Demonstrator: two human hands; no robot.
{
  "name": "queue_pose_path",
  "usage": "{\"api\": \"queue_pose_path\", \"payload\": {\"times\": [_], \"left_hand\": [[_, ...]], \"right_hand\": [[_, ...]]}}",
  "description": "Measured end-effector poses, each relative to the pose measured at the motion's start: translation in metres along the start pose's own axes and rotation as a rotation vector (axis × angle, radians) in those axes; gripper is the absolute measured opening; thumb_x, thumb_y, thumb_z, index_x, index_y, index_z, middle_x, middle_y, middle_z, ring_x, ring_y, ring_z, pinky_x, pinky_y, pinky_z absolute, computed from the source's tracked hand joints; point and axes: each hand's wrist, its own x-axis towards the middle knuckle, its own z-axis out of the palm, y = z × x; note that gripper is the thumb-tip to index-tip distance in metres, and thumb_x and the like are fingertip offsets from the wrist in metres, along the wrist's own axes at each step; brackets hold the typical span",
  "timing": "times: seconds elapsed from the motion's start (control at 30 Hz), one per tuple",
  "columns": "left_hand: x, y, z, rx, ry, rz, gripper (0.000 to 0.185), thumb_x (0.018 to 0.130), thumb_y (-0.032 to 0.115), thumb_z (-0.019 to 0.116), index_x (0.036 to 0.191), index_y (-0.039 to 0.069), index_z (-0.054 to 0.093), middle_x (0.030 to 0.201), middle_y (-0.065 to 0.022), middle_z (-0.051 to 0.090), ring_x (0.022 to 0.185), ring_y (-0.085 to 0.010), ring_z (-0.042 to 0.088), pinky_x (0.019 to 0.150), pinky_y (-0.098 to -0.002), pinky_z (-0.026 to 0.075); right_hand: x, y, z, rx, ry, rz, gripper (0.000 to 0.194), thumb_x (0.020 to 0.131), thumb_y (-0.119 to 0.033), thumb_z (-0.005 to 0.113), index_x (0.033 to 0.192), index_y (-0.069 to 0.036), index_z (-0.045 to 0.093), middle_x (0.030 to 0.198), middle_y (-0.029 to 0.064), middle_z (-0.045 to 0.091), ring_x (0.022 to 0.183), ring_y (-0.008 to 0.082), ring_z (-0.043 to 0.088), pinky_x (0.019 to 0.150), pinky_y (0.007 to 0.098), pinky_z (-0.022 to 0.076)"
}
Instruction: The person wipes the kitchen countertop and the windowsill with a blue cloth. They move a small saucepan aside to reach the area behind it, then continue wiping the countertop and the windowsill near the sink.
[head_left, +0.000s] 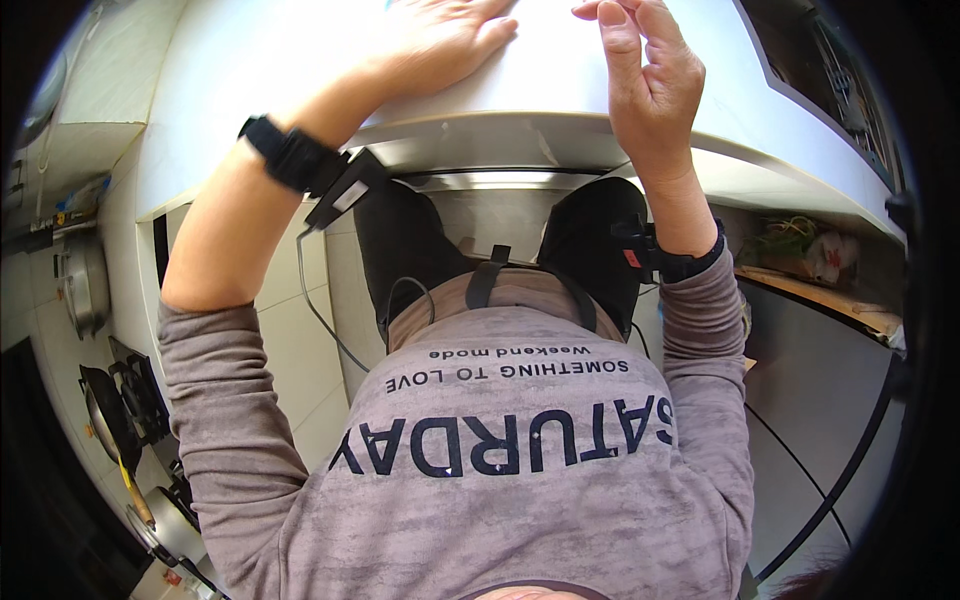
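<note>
My left hand (442, 45) lies palm down on a white countertop (559, 82), its thumb spread away from the fingers. The top edge of the view cuts off its fingertips, and I see nothing held in it. To the right, my right hand (656, 82) is raised at the counter's front edge with its thumb up and fingers bent. Its fingertips meet the picture's top edge, so whether it pinches something small is hidden. Black straps with small devices circle my left wrist (300, 159) and right forearm (679, 259).
A dark, metal-edged fixture (832, 82) is set in the counter at right. Below it, greens (780, 241) and a plastic bag (836, 255) sit above a wooden board (825, 296). A steel pot (86, 285) and a black frying pan (101, 412) are at left. A cable (322, 315) hangs from my left wrist device.
</note>
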Motion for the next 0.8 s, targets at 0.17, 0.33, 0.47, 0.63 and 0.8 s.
{"api": "queue_pose_path", "payload": {"times": [0.17,0.33,0.47,0.63,0.8], "left_hand": [[0.072,0.022,0.007,0.073,0.095,0.097,0.063,0.103,0.041,0.032,0.155,0.005,0.030,0.163,-0.0174,0.026,0.152,-0.0342,0.019,0.124,-0.0500,0.012],[0.094,-0.016,0.014,0.086,0.124,0.150,0.062,0.103,0.040,0.033,0.155,0.008,0.031,0.163,-0.0152,0.027,0.152,-0.0320,0.020,0.124,-0.0484,0.013],[0.067,-0.115,0.029,0.134,0.181,0.139,0.060,0.104,0.040,0.031,0.155,0.010,0.032,0.163,-0.0123,0.027,0.153,-0.0295,0.019,0.124,-0.0459,0.013],[-0.017,-0.279,0.037,0.239,0.283,0.230,0.057,0.106,0.041,0.029,0.155,0.012,0.034,0.164,-0.0086,0.027,0.153,-0.0264,0.018,0.125,-0.0427,0.013],[-0.141,-0.388,0.052,0.287,0.256,-0.063,0.055,0.108,0.037,0.026,0.156,0.009,0.033,0.163,-0.0101,0.027,0.153,-0.0256,0.019,0.126,-0.0399,0.014]], "right_hand": [[0.001,-0.003,0.001,-0.066,0.014,-0.020,0.027,0.100,-0.018,0.056,0.108,0.006,0.067,0.087,0.0156,0.069,0.085,0.0247,0.066,0.078,0.0349,0.0499],[0.002,-0.010,0.005,-0.117,0.020,0.071,0.029,0.102,-0.019,0.055,0.108,0.006,0.067,0.089,0.0149,0.069,0.082,0.0211,0.067,0.076,0.0319,0.0501],[0.005,-0.011,0.008,0.004,0.014,0.093,0.029,0.101,-0.020,0.056,0.105,0.007,0.066,0.090,0.0162,0.069,0.082,0.0223,0.068,0.075,0.0326,0.0511],[0.001,-0.008,0.010,-0.058,0.034,0.059,0.027,0.101,-0.018,0.056,0.102,0.008,0.065,0.091,0.0162,0.069,0.082,0.0222,0.068,0.074,0.0320,0.0513],[-0.001,0.001,0.011,-0.034,0.040,0.059,0.027,0.101,-0.017,0.056,0.104,0.008,0.065,0.090,0.0156,0.069,0.081,0.0216,0.068,0.073,0.0306,0.0508]]}}
